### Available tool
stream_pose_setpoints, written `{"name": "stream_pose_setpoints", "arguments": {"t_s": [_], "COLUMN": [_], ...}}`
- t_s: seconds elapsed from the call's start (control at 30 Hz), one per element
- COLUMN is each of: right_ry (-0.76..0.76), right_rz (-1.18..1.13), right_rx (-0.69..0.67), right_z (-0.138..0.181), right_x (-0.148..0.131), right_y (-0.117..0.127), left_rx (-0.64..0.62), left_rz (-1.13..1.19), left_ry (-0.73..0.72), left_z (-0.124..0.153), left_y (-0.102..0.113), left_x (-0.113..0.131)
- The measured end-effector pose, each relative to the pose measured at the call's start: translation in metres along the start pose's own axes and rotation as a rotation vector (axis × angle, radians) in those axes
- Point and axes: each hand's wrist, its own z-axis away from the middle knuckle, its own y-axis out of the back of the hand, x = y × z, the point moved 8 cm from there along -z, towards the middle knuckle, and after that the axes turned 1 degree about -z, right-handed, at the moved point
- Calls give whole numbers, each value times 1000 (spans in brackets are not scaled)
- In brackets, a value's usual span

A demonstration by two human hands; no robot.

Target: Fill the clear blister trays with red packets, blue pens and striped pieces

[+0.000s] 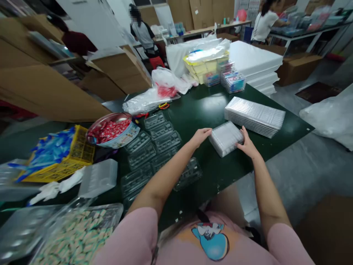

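Note:
Between my two hands is a short stack of clear plastic trays (226,137), low over the dark green table (205,110). My left hand (202,137) grips its left end, and my right hand (247,144) clasps the right end with thumb and fingers apart around the edge. Just behind lies a longer stack of clear trays (255,115). To the left of my left forearm, several single clear blister trays (165,136) are laid out in rows, cavities facing up.
At left stand a round tin (113,130) of red packets, a yellow basket (85,143) of blue pieces, and a clear tray of small beige-green pieces (79,235). Scissors (163,106) and plastic bags (149,100) lie at the back. Filled packs (234,81) stand far right. Several people work beyond.

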Motion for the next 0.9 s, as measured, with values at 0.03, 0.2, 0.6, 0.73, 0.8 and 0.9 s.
{"name": "stream_pose_setpoints", "arguments": {"t_s": [0.03,0.2,0.6,0.73,0.8,0.9], "right_ry": [-13,-92,240,273,274,282], "right_rz": [-19,-180,584,760,818,880], "right_rx": [-29,-200,-46,-158,-161,-150], "right_z": [0,-2,-34,-32,-31,-30], "right_x": [-1,-7,-101,-113,-112,-110], "right_y": [0,-3,-40,-80,-87,-90], "left_rx": [-70,-415,-645,-666,-679,-671], "left_rz": [2,68,281,340,355,366], "left_ry": [54,263,418,420,421,422], "left_z": [-10,-37,-30,-28,-26,-24], "left_y": [1,-8,-19,-21,-22,-22], "left_x": [0,-5,-27,-28,-27,-25]}}
